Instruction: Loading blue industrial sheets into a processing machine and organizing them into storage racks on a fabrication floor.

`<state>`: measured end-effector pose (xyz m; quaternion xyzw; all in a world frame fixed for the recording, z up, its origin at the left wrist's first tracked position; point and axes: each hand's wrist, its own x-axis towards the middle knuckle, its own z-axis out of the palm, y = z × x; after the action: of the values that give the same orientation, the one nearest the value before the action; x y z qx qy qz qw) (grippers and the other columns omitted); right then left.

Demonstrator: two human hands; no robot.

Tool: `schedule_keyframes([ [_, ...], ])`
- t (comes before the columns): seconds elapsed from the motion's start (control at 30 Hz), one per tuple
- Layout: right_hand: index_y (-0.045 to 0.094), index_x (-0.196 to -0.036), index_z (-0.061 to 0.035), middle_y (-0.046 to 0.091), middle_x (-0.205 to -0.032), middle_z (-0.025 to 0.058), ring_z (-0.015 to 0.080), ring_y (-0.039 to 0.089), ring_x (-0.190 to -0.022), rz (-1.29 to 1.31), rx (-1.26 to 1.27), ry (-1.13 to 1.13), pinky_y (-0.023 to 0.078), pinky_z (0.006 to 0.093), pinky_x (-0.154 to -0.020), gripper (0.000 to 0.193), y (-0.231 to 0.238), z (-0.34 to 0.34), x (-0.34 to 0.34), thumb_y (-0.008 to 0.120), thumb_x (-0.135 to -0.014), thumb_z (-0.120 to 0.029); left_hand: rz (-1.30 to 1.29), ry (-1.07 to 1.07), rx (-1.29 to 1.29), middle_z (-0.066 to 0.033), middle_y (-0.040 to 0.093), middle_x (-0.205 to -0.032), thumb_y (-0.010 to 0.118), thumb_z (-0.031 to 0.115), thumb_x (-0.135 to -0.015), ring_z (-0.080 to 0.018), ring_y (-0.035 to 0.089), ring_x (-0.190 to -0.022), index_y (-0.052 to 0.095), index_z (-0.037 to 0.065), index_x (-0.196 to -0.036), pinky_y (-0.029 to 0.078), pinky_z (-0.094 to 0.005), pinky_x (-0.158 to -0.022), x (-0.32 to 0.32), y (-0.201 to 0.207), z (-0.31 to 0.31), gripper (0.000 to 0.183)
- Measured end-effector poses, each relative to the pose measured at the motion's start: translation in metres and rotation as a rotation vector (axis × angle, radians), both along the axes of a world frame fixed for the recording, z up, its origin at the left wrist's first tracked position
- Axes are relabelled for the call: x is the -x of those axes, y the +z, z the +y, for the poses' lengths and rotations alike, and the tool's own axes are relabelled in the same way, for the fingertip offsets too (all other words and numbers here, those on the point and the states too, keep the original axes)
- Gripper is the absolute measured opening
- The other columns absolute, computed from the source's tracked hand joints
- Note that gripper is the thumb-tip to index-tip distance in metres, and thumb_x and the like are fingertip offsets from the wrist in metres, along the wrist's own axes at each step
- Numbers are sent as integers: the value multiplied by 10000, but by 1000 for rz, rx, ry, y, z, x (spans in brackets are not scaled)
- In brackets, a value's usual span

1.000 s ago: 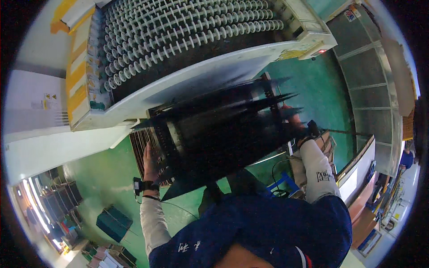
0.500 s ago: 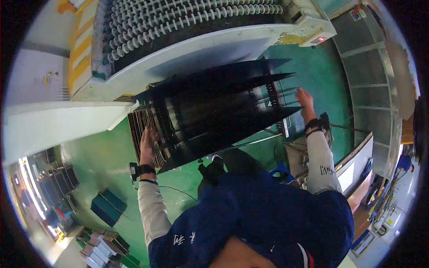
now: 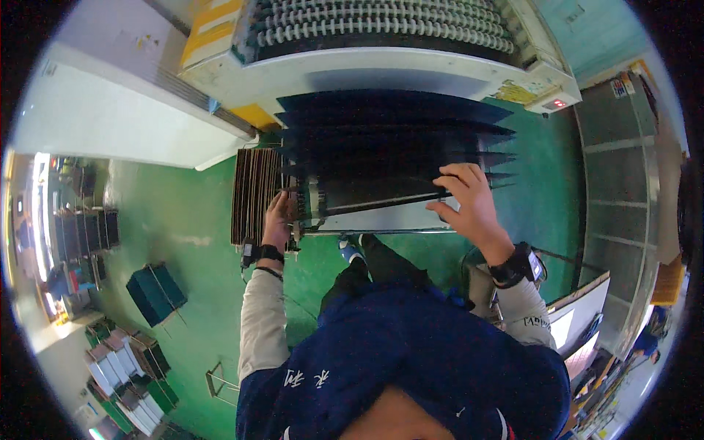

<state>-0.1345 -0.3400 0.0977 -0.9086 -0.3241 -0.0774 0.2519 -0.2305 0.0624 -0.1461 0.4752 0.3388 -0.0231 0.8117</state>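
Several thin dark panels stand in a row in a rack with coil-like separators, directly in front of me. The nearest panel leans at a slant, its edge rising toward the right. My right hand is at that panel's right end, thumb and fingers apart in a curve; contact with the edge is unclear. At the rack's left end is my left hand, its fingers pointing away from me beside the separators. Its fingertips are partly lost in shadow, so its grip cannot be made out.
Beyond the panels stands a machine with rows of white rollers. A stack of brown-edged boards is left of the rack. A dark green bundle rests on the green floor at left. Grey metal cabinets line the right side.
My right hand has moved inward and nearer me, to the nearest panel's right end. The nearest panels have shifted and now sit lower in the rack. My view has turned slightly.
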Motion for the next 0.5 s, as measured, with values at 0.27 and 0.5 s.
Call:
schedule_keyframes([
  [0.27,635,-872,-71,615,-881,103,305,594,-888,284,265,164,471,426,-760,206,-57,28,15,667,-769,-247,54,-21,-42,23,594,-874,639,344,-898,-54,499,-682,542,76,-1248,376,-214,-603,11,-10,7,451],
  [0.5,661,-811,-100,636,-791,96,307,620,-814,203,416,156,495,435,-701,126,-18,36,22,616,-787,-215,100,5,-253,-2,630,-983,620,357,-905,-77,557,-768,556,38,-1232,413,-219,-654,44,-14,25,462],
])
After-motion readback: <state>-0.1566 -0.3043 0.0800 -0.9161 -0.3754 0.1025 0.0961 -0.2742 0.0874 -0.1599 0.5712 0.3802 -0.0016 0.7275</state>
